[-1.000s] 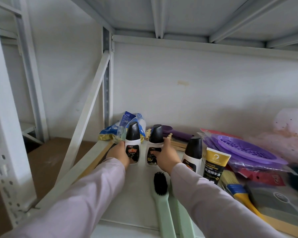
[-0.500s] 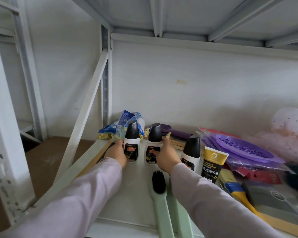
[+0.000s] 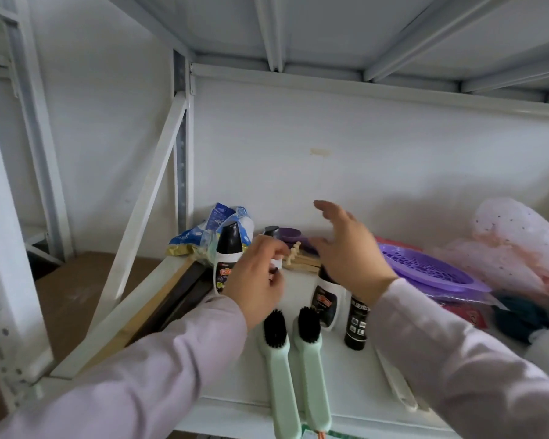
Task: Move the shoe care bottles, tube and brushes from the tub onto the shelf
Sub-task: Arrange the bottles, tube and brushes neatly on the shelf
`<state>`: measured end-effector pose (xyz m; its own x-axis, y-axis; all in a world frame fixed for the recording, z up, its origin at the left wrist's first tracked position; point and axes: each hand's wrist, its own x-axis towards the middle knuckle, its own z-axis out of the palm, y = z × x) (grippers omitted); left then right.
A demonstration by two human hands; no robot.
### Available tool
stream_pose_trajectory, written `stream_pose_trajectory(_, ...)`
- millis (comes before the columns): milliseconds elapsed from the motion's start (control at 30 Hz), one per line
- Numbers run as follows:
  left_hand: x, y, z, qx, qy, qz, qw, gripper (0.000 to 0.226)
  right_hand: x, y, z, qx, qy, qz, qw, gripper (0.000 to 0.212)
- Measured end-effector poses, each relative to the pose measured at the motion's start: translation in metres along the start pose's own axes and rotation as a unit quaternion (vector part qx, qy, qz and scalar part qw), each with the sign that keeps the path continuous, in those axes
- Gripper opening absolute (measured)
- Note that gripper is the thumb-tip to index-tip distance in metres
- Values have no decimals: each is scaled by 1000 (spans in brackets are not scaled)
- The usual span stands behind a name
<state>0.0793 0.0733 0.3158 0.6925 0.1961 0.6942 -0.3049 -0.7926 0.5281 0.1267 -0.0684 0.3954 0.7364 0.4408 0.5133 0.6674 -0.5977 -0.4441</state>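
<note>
On the white shelf (image 3: 346,384) three white shoe care bottles with black caps stand upright. The left bottle (image 3: 226,258) stands free. My left hand (image 3: 257,280) curls around the middle bottle (image 3: 271,232), hiding most of it. My right hand (image 3: 346,248) hovers open above the right bottle (image 3: 325,304), not touching it. A black tube (image 3: 357,321) stands just right of that bottle. Two mint-green brushes (image 3: 278,359) (image 3: 311,359) lie side by side at the front edge, bristles away from me. The tub is out of view.
A blue snack bag (image 3: 216,228) and wooden sticks (image 3: 301,263) lie behind the bottles. To the right are a purple strainer (image 3: 425,267), a pink mesh bag (image 3: 520,245) and a dark teal item (image 3: 520,315). A diagonal shelf brace (image 3: 140,217) rises at the left.
My left hand has shifted from the left bottle to the middle one. My right hand has let go of the middle bottle, risen and opened. The view has tilted slightly.
</note>
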Motion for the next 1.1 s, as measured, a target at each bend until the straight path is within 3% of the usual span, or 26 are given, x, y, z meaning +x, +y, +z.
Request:
stream_pose_trajectory(167, 8, 20, 37, -42, -152, -109, 981, 52, -30, 41, -51, -3, 66, 28, 997, 33)
stream_pose_trajectory(300, 18, 23, 55, -6, -227, -178, 958, 66, -55, 71, -51, 52, 4, 102, 993, 64)
stream_pose_trajectory(400, 21, 23, 62, 29, -254, -204, 945, 64, -63, 89, -38, 53, -56, 145, 986, 76)
stream_pose_trajectory(667, 27, 27, 72, 62, -247, -226, 940, 48, -61, 103, -13, 40, -115, 136, 983, 26)
stream_pose_trajectory(900, 38, 26, 83, 59, -181, -270, 944, 25, -58, 109, -4, 62, -106, 138, 983, 25)
stream_pose_trajectory(1033, 44, 25, 85, 85, -156, -280, 943, 33, -58, 111, -2, 66, -105, 141, 982, 27)
stream_pose_trajectory(1100, 45, 23, 86, 96, -146, -289, 941, 26, -59, 111, -1, 67, -104, 142, 982, 27)
